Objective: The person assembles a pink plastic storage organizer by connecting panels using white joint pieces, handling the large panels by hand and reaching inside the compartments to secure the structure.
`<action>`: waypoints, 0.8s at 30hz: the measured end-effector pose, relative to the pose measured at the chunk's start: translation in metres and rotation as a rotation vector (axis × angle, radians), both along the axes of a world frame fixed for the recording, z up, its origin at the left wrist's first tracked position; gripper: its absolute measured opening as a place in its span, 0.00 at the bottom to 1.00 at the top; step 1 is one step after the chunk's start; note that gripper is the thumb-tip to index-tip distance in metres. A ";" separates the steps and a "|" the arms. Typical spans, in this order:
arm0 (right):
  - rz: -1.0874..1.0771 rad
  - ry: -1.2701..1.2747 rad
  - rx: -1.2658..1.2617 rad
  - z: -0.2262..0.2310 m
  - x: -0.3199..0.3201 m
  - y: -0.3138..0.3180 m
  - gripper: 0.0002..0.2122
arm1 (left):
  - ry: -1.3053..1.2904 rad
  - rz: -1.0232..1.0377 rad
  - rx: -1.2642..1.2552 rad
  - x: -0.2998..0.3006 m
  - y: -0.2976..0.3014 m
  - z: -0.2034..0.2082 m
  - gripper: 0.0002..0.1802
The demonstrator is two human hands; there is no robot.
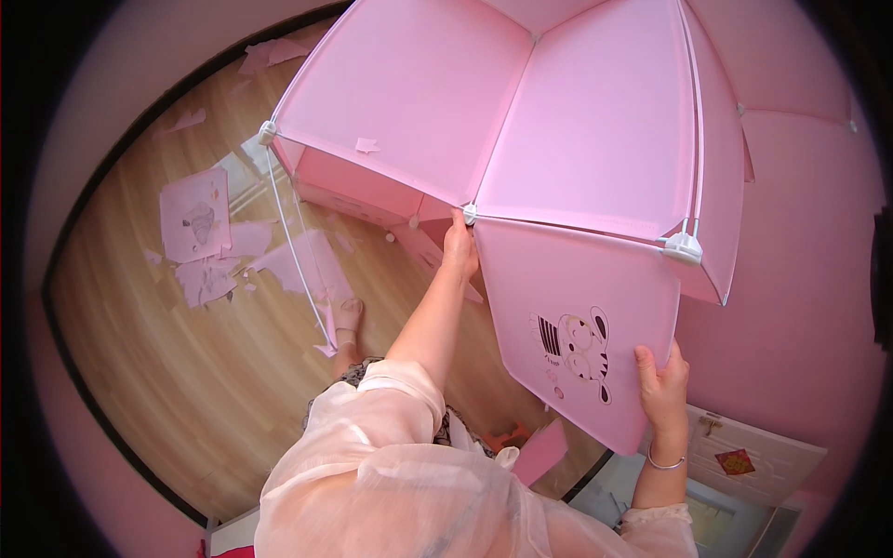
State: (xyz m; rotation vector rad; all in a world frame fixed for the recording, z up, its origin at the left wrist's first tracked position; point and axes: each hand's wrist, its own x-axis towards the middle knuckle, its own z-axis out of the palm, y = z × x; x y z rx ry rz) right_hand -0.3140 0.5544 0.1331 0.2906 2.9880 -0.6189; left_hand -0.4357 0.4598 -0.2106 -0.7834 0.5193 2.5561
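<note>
A pink panel (521,325) printed with a cartoon zebra hangs at a slant from the front edge of a pink cube storage cabinet (586,130). My right hand (663,389) grips the panel's right edge, thumb on the printed face and fingers behind. At the opposite upper corner, my left hand (459,246) is closed on the panel's edge, just below a white plastic connector (470,215); some of its fingers are hidden. Another white connector (683,247) joins the frame rods near the panel's upper right corner.
Torn pink pieces (206,279) and a printed pink sheet (193,223) lie on the wooden floor (139,372) at left. A thin white rod frame (296,237) hangs down from the cabinet's left corner. A white door (753,456) with a red decoration is at lower right.
</note>
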 end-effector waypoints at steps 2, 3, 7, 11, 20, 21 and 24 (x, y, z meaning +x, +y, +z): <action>0.005 -0.008 -0.003 0.004 -0.002 -0.002 0.12 | -0.159 0.124 0.026 -0.002 0.001 0.017 0.33; 0.001 -0.017 0.008 0.010 -0.005 -0.004 0.12 | -0.159 0.121 0.028 -0.002 0.003 0.022 0.33; 0.046 0.006 0.028 0.018 -0.012 -0.002 0.12 | -0.134 0.181 0.164 0.007 0.001 0.037 0.31; 0.067 0.008 -0.013 0.021 -0.020 -0.003 0.13 | 0.062 0.163 0.107 0.015 -0.010 0.036 0.24; -0.013 -0.044 -0.088 0.031 -0.024 -0.018 0.13 | -0.066 0.067 -0.008 0.008 -0.009 0.029 0.19; -0.035 -0.049 -0.086 0.032 -0.023 -0.019 0.13 | -0.068 0.066 -0.005 0.007 -0.007 0.030 0.19; -0.074 -0.057 -0.115 0.033 -0.023 -0.021 0.13 | -0.094 -0.003 -0.069 0.002 -0.011 0.037 0.19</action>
